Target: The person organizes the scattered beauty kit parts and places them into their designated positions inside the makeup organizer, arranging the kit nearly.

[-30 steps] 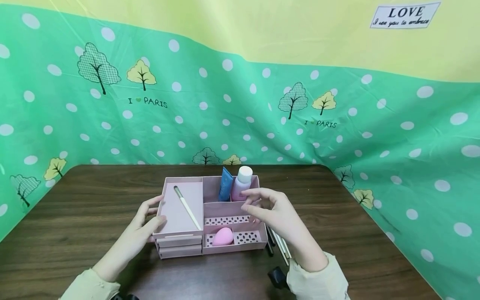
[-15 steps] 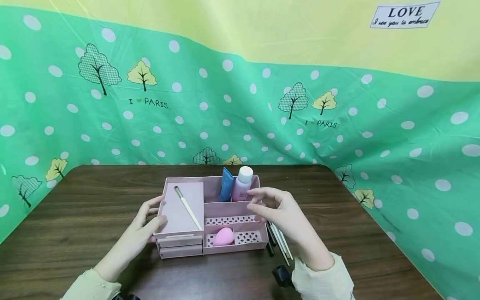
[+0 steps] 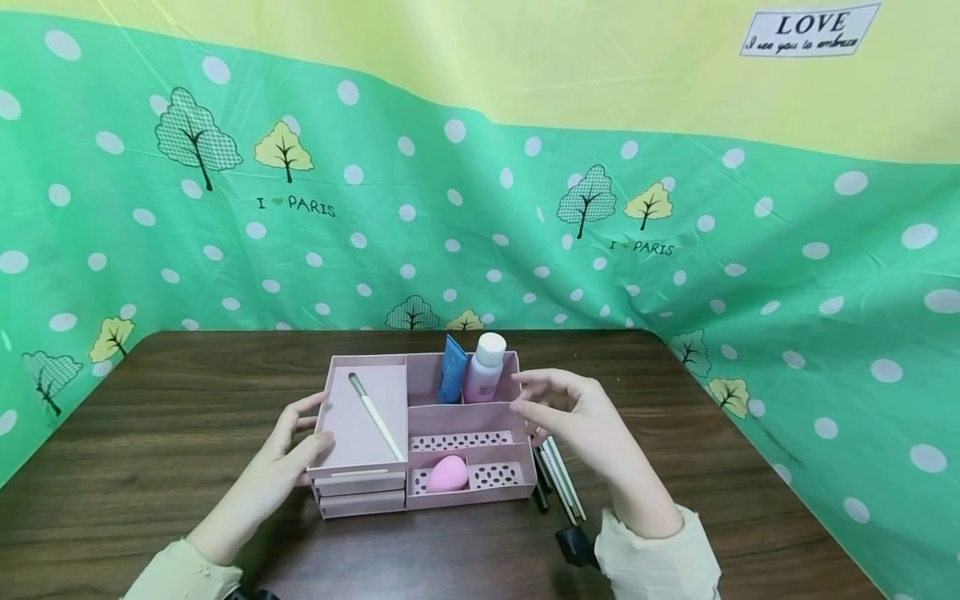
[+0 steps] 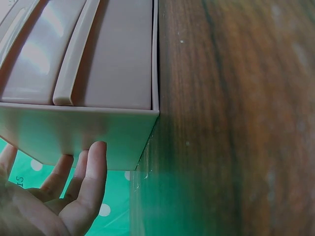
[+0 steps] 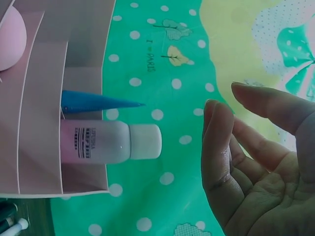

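Note:
A pink desk organizer (image 3: pixel 347 437) stands on the table, with drawers at its left and compartments at its right. My left hand (image 3: pixel 279 450) touches the organizer's left side, fingertips against the wall and thumb at the top edge. Beyond the right end, my right hand (image 3: pixel 573 408) hovers with fingers bent loosely and nothing between them. Nearest to it is a pink bottle (image 5: pixel 101 141) with a white cap, upright in the back compartment beside a blue tube (image 3: pixel 452 371). In a front compartment sits a pink makeup sponge (image 3: pixel 447 474). One makeup brush (image 3: pixel 377 419) lies on the flat top.
Several slim brushes or pencils (image 3: pixel 562 479), light and dark, lie on the table along the organizer's right side. The brown wooden table (image 3: pixel 157 417) ends at the back against a green and yellow printed cloth (image 3: pixel 420 183).
My right hand has drawn back to the right, away from the bottle, uncovering its label and the organizer's right edge. My left hand stays where it was.

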Available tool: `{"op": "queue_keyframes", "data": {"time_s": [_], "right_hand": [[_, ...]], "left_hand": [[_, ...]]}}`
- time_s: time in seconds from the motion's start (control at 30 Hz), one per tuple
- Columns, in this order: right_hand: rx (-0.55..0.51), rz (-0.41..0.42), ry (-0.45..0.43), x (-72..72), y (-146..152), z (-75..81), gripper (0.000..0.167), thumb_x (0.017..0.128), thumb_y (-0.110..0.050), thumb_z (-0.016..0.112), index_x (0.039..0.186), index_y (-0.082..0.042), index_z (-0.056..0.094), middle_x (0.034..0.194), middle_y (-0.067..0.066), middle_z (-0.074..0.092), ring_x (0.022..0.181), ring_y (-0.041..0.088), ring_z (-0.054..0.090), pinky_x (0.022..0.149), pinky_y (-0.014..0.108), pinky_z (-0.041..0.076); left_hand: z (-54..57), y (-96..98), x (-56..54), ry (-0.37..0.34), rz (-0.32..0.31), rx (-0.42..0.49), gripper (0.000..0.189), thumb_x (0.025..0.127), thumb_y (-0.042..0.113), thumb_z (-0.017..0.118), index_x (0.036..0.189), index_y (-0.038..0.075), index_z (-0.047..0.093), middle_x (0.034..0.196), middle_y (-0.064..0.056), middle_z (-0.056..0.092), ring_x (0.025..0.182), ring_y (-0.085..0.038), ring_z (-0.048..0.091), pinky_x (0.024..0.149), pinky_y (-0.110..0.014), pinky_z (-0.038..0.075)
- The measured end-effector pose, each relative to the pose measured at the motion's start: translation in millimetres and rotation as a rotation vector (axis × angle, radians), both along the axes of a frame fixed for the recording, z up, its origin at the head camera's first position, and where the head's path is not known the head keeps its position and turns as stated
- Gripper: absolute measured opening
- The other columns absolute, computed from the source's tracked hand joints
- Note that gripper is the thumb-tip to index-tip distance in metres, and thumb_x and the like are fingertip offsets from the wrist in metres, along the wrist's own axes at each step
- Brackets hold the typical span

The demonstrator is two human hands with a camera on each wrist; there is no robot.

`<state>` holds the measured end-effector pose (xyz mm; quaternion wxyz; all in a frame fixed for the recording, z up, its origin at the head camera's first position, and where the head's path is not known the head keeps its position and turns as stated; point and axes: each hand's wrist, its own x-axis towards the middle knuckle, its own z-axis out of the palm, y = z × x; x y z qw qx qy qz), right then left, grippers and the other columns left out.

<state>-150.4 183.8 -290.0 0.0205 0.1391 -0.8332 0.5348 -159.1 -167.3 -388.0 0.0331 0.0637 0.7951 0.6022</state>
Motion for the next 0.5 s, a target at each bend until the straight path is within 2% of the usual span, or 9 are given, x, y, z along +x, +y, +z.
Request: {"op": "queue_keyframes", "data": {"time_s": [0.33,0.5], "right_hand": [[-0.003,-0.05,-0.012,-4.3,5.8,-1.0,0.039,0.089,-0.011,0.072,0.125,0.001,0.063,0.096,0.016,0.065,0.066,0.02,0.066,0.062,0.033,0.058],[-0.008,-0.069,0.001,-6.5,8.3,-1.7,0.04,0.088,-0.009,0.072,0.125,0.002,0.063,0.095,0.016,0.065,0.063,0.016,0.065,0.062,0.033,0.059]], "left_hand": [[-1.2,0.2,-0.8,0.0,-0.001,0.01,0.057,0.102,0.022,0.05,0.153,0.023,0.024,0.142,-0.023,0.032,0.098,-0.021,0.059,0.072,-0.033,0.056],[-1.5,-0.2,-1.0,-0.002,-0.002,0.014,0.057,0.102,0.021,0.05,0.153,0.023,0.024,0.141,-0.023,0.033,0.096,-0.019,0.06,0.072,-0.032,0.056]]}}
